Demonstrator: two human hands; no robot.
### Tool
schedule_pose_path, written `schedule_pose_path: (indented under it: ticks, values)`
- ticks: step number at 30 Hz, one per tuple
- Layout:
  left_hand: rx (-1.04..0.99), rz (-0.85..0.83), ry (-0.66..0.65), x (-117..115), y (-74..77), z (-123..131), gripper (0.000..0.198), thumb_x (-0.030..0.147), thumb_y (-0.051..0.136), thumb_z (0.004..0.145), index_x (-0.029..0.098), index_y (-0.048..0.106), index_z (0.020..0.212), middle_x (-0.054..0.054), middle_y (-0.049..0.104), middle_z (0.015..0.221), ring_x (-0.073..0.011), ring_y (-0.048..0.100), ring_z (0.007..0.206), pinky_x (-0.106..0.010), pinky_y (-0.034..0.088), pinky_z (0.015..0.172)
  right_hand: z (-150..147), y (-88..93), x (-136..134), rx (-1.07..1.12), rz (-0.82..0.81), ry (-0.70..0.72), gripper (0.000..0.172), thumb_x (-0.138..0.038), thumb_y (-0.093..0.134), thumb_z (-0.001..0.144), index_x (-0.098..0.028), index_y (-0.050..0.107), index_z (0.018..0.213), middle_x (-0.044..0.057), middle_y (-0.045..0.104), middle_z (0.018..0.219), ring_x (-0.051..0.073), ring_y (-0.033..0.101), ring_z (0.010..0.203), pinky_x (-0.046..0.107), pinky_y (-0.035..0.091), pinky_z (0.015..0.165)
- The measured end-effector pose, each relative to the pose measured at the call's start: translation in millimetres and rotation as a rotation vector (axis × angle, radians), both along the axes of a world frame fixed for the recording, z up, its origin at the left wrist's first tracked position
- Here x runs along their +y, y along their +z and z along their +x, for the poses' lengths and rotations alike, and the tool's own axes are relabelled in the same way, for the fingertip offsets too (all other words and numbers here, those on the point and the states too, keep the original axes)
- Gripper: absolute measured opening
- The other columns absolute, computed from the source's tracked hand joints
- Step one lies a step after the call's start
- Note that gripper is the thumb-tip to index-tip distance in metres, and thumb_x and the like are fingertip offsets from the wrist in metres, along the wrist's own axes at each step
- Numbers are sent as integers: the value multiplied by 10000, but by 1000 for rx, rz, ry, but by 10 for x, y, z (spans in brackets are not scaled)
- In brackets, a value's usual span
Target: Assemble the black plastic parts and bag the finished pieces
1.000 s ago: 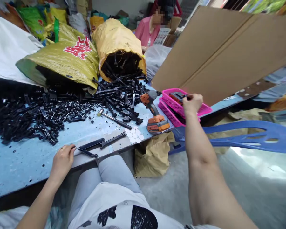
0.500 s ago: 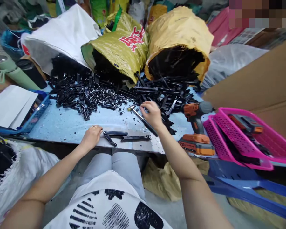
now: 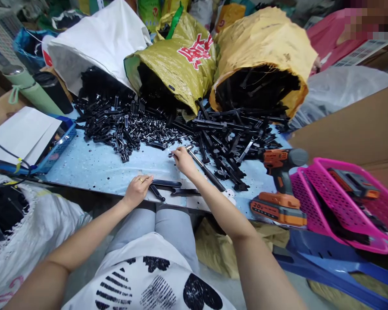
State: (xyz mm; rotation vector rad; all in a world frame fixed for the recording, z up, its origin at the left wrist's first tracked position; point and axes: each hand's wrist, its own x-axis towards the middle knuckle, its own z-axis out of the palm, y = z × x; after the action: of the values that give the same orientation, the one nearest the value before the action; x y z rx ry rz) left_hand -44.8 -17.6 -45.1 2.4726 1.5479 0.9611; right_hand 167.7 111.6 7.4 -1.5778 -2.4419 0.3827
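My left hand point(image 3: 139, 189) is closed at the near table edge, its fingertips gripping the end of a black hinged plastic piece point(image 3: 166, 183). A shorter black arm point(image 3: 158, 193) angles down from the same end toward the edge. Beside it lies another long black part point(image 3: 186, 192), partly hidden by my right forearm. My right hand point(image 3: 185, 161) is raised over the table with thumb and finger pinched on a tiny dark piece point(image 3: 171, 154), too small to name. Close to that hand rests a hammer point(image 3: 209, 171), head pointing away from me.
Heaps of small black parts point(image 3: 129, 129) and long black parts point(image 3: 236, 133) spill from a white sack point(image 3: 97, 38), an olive sack point(image 3: 171, 64) and a yellow sack point(image 3: 261, 43). On the right are a cordless drill point(image 3: 280, 185) and pink baskets point(image 3: 349, 202); a blue basket point(image 3: 56, 148) stands left.
My right hand has moved left past the hammer's head and now pinches a tiny dark piece. My left hand stays at the black hinged piece. The view has shifted slightly.
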Motion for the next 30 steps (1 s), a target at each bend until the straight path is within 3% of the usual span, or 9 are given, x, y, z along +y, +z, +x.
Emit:
schedule_pose_path:
  ticks: [5,10,18,22,30]
  values:
    - [-48,-26,4,-19,-27,26,299,199,395,938,166,570,1179,-125,640,1035,-213,595,978,-373,496,854,407,293,-521,209,-147,96,198,-310,569,856,-172,645,974,49,652,853,154,596,773,253,434,739]
    - [-39,-43,3,-47,-19,25,325,202,386,936,167,545,1216,-141,629,1062,-228,589,990,-393,493,862,510,347,-830,94,-227,67,136,-282,555,871,-173,636,866,40,665,782,150,606,723,237,413,671]
    - [-1,-39,-4,-63,26,18,351,211,394,931,170,508,1261,-147,614,1088,-238,573,1016,-398,490,876,317,539,-811,-326,-156,207,141,-204,529,882,-169,634,794,86,643,823,185,609,722,260,339,605]
    - [14,-31,-1,-50,17,21,346,207,406,928,167,512,1254,-142,613,1078,-238,571,1016,-390,488,877,282,584,-776,-335,-160,292,141,-200,522,889,-159,637,819,95,643,866,181,608,716,267,339,626]
    - [35,6,-19,-41,38,2,328,196,433,914,131,530,1220,-149,615,1062,-234,567,990,-368,469,856,370,470,-754,-269,-144,285,102,-215,533,887,-162,617,864,74,637,836,172,605,722,252,356,625]
